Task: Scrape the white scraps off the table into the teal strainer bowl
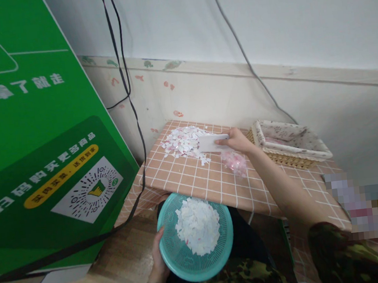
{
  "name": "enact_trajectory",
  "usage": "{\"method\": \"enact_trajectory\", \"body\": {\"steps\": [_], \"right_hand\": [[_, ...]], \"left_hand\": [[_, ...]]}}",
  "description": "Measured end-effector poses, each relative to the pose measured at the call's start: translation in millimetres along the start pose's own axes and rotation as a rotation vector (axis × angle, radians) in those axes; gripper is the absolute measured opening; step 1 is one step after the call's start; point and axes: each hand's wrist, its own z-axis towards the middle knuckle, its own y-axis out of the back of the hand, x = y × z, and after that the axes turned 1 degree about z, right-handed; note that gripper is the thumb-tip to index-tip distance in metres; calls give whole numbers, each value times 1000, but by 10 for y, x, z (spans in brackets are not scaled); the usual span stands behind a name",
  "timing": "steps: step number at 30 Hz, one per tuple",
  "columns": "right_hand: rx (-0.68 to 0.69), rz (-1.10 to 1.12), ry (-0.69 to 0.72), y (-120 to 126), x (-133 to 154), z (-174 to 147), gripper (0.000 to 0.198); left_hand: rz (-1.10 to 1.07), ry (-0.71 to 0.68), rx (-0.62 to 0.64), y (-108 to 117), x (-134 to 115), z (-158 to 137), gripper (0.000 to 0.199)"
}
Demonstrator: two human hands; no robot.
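Note:
My left hand (159,252) is closed on the left rim of a round teal plastic colander (174,262). Inside the colander lies a heap of small white paper scraps (198,225). Over the table, my right hand (238,140) grips a flat white rectangular plate (209,143), whose exact kind I cannot make out. The plate's far end is at the right side of a loose pile of white and pinkish paper scraps (180,140) on the table. A small clear bag with pink contents (234,163) lies just below my right hand.
A checked brown cloth covers the table (193,181), which stands against the wall. A cloth-lined wicker basket (292,162) sits at its back right. A large green panel (39,130) rises on the left, with black cables (135,115) hanging beside it. A blurred-out item (361,209) is at the right edge.

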Motion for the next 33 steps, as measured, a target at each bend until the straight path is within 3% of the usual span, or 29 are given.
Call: {"method": "enact_trajectory", "body": {"steps": [6, 15, 21, 28, 33], "right_hand": [[122, 33, -3, 44, -12, -26, 25], [72, 70, 20, -13, -53, -250, 29], [-85, 42, -21, -8, -97, -406, 38], [1, 65, -7, -90, -54, -635, 38], [-209, 52, -53, -146, -52, -777, 37]], "left_hand": [[-13, 7, 1, -14, 1, -4, 17], [-8, 16, -8, -13, -7, -6, 15], [19, -12, 10, -13, -2, -6, 17], [8, -49, 41, 27, 18, 25, 22], [33, -27, 16, 30, 16, 37, 20]]}}
